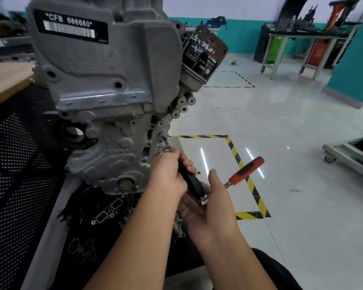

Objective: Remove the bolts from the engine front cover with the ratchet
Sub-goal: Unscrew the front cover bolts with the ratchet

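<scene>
The grey engine front cover [105, 143] stands upright in front of me. A bolt [162, 135] sits on its right edge, and a thin socket bit [168, 143] is seated on it. My left hand [168, 176] grips the black extension handle [190, 181] behind that bit. My right hand [210, 208] lies palm up under the ratchet's chrome head [204, 199] and holds it at the extension's rear end. The ratchet's red and black handle [247, 170] sticks out up and to the right.
A rusty oil filter [203, 53] juts from the engine's upper right. A wooden tabletop [4, 80] and a black perforated mat [15, 164] lie to the left. Loose gaskets [107, 212] lie below the engine. Yellow-black floor tape [239, 162], a workbench [302, 45] and a wheeled cart [350, 153] are to the right.
</scene>
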Motion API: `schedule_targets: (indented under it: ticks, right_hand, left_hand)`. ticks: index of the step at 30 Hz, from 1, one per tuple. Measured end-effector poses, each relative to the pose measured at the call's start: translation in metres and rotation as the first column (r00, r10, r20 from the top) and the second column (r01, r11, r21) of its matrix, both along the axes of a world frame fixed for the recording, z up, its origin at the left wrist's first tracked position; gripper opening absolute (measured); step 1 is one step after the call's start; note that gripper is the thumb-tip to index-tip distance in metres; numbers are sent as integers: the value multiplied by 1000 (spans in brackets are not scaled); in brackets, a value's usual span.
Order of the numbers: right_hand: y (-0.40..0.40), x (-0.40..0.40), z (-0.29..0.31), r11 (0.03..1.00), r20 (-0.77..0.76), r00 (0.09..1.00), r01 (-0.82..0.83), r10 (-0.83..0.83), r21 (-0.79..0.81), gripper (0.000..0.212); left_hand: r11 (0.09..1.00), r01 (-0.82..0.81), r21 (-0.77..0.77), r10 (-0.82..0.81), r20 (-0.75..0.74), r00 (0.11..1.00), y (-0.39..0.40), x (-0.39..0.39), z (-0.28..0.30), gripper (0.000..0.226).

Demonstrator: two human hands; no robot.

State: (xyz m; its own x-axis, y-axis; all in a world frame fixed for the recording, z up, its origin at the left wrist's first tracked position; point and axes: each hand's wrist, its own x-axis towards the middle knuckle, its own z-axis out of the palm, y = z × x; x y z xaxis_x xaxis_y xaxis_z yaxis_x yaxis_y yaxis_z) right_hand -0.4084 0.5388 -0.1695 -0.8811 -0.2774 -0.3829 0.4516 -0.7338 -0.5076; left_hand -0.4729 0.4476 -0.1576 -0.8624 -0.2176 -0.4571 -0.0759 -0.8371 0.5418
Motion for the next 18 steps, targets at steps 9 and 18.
schedule_targets:
  ticks: [9,18]
  right_hand:
    - [17,1,-3,464,-616,756,473,222,749,28]
    - [35,-1,0,783,-367,890,19,271,622,26]
  left_hand:
    - [1000,0,30,-1,16,1000,-6,-2,5,36]
    - [995,-46,91,49,-36,998,-6,-1,11,32]
